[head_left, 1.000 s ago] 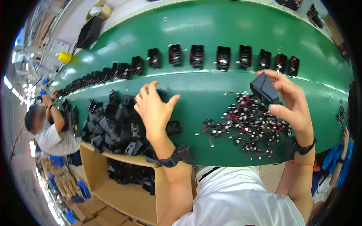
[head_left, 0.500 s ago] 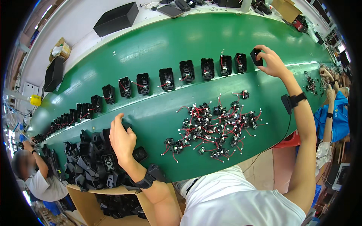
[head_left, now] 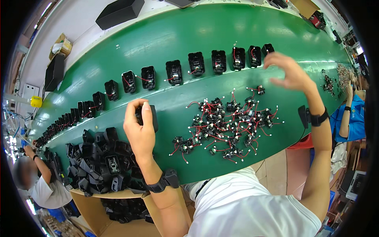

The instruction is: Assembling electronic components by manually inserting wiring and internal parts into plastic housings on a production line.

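Note:
My left hand (head_left: 140,128) is closed round a black plastic housing (head_left: 154,118), raised over the near part of the green table beside a heap of similar black housings (head_left: 92,162). Fingers apart and holding nothing, my right hand (head_left: 290,73) hovers just below the last housing (head_left: 268,49) at the right end of a long row. Most housings in that row, such as this open one (head_left: 173,72), have red wires inside. Between my hands and my body lies a loose pile of small black parts (head_left: 233,124) with red wires and white connectors.
A cardboard box (head_left: 87,211) with more black housings stands below the table's near edge. Black trays (head_left: 120,14) sit along the far side. One co-worker (head_left: 49,185) is at the left; another in blue (head_left: 351,118) works at the right beside small parts (head_left: 328,85).
My right hand has let go of the housing at the row's right end and drawn back toward me. My left hand has come away from the heap, moving right with a housing.

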`<state>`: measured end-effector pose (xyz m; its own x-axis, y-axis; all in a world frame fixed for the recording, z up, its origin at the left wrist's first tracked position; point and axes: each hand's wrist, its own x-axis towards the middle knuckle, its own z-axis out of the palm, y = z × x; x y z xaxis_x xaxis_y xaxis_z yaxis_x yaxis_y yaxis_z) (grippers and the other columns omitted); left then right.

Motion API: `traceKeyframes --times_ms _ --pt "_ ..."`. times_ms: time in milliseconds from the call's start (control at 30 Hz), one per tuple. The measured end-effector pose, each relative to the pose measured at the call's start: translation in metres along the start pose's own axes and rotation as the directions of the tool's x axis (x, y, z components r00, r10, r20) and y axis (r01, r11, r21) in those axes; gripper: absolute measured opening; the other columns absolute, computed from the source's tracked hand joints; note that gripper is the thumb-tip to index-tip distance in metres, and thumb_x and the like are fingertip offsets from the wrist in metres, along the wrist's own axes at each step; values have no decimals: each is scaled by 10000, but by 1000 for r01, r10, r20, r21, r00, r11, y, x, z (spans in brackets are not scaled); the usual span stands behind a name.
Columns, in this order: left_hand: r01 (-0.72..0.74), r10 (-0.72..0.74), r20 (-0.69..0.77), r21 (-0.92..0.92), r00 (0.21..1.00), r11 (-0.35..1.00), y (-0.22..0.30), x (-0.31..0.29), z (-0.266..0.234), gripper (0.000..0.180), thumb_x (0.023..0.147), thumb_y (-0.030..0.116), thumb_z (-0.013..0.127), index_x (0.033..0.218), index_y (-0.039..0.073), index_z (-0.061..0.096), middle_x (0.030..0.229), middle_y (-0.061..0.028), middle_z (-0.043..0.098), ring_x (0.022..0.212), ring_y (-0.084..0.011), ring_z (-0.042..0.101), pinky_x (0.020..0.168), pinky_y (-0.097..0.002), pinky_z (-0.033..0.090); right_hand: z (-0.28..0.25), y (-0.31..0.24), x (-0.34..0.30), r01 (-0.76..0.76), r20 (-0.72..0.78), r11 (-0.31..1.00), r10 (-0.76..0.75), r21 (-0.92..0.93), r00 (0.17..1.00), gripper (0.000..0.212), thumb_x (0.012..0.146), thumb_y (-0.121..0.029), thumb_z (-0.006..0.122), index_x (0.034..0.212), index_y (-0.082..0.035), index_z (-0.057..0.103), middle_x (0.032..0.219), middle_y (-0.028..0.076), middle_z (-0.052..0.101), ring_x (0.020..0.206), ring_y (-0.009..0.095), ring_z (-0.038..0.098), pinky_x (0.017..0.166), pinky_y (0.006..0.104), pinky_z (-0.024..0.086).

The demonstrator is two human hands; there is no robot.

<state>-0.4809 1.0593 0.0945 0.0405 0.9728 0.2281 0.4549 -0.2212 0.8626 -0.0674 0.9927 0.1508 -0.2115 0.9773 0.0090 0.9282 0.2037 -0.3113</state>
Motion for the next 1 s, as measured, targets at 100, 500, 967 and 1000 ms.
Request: traceKeyframes --times_ms 100,500,967,1000 --pt "102 -53 173 -291 984 951 15 -4 0 198 948 196 592 982 2 582 769 41 508 671 -34 426 577 -203 348 18 -31 -2 -196 213 978 206 -68 955 272 726 -172 718 949 -66 602 958 123 666 836 315 640 751 425 510" --pt "464 38 535 -763 844 451 4 0 13 270 937 293 592 1038 44 559 846 -55 596 681 -128 597 469 -277 491 34 19 -42 -121 227 992 109 42 968 350 757 63 582 1096 -25 582 930 97 538 809 213 530 703 328 456" --pt "460 57 503 -825 862 328 -10 -11 26 448 793 97 689 1196 52 499 974 -58 563 782 -154 623 533 -301 550 55 4 -8 -184 121 965 163 189 979 103 801 67 581 841 -7 523 753 38 478 658 101 450 532 251 371" --pt "442 49 483 -833 874 332 -10 -11 27 483 775 90 704 1206 41 492 957 -64 569 772 -148 625 514 -281 542 53 8 -6 -173 118 966 152 191 981 103 801 67 581 841 -7 523 753 38 478 658 101 450 532 251 371"
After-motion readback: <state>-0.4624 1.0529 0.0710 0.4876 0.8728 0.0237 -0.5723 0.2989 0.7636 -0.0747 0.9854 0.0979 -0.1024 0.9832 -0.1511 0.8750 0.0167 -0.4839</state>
